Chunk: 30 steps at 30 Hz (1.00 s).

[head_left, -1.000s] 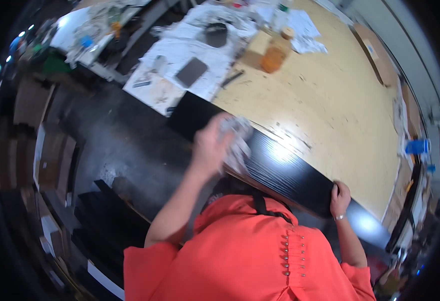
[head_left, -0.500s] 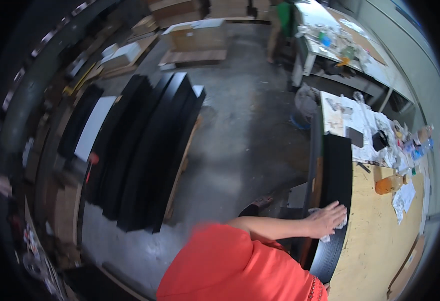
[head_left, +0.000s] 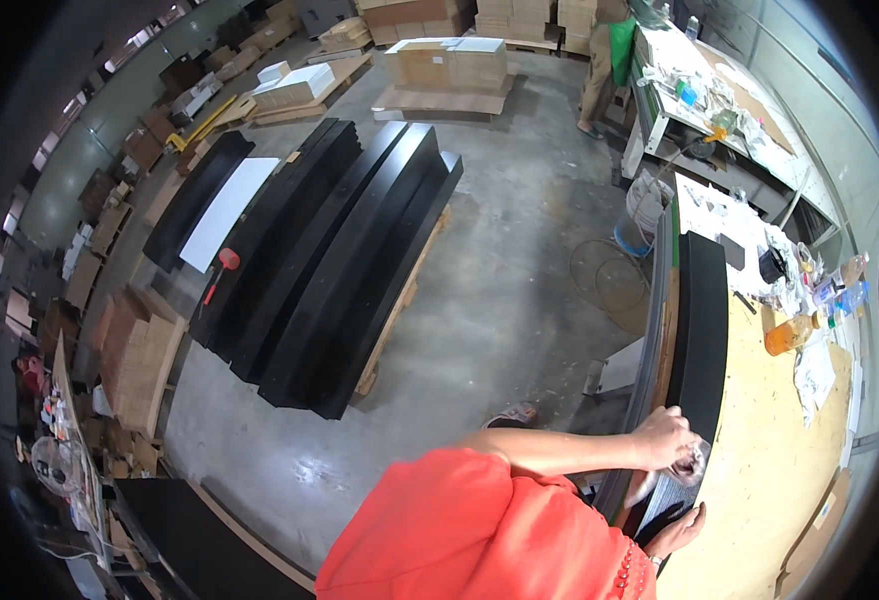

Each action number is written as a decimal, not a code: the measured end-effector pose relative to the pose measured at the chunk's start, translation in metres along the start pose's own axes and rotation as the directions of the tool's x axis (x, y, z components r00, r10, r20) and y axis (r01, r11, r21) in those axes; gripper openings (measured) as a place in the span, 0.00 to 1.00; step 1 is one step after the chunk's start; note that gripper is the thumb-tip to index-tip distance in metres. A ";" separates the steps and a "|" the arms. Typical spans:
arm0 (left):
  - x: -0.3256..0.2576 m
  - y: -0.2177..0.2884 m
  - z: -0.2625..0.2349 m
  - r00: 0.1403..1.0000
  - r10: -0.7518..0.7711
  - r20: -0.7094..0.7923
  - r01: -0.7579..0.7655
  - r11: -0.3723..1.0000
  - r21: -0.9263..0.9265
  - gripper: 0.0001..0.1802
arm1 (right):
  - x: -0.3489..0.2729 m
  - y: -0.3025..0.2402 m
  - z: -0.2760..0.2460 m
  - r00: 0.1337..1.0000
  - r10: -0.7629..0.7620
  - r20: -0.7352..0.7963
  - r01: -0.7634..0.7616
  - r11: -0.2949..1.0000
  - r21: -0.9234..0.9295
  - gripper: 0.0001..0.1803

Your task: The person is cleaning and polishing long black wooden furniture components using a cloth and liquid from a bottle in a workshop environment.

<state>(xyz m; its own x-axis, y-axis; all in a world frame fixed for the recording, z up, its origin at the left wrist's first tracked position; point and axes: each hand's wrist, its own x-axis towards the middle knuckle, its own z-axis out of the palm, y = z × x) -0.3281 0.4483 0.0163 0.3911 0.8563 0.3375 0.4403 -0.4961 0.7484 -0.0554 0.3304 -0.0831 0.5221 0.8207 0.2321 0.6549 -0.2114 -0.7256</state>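
A long black board [head_left: 704, 300] lies along the left side of the yellowish worktable [head_left: 769, 440]. My left arm reaches across to it, and my left hand [head_left: 663, 438] is closed on a crumpled whitish cloth [head_left: 687, 468], pressed against the board's top. The surface near the cloth has a streaky sheen. Lower down, my right hand [head_left: 677, 534] is at the board's table-side edge, fingers curled against it; its wrist is partly hidden by my red shirt [head_left: 499, 530].
Stacked black panels [head_left: 359, 270] rest on a pallet to the left, with a red mallet [head_left: 227, 260] on them. An orange-liquid bottle [head_left: 787, 335], papers and clutter occupy the table. A person [head_left: 599, 70] stands at the far white table [head_left: 649, 110]. Cartons [head_left: 449, 65] stand behind.
My left hand has gone from lying flat on the cloth to bunching it, slightly nearer me. My right hand has come into fuller view at the board's edge. The view has shifted.
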 end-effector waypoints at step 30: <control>0.001 -0.084 -0.077 0.993 -0.055 0.108 0.091 0.929 -0.360 0.06 | -0.132 -0.051 -0.057 0.977 0.022 0.214 0.076 0.896 -0.437 0.34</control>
<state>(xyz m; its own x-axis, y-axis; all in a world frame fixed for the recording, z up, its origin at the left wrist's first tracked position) -0.4276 0.5020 -0.0023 0.4509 0.8619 0.2322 0.1537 -0.3312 0.9310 -0.1272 0.2027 -0.0399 0.4072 0.9105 0.0717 0.8652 -0.3594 -0.3496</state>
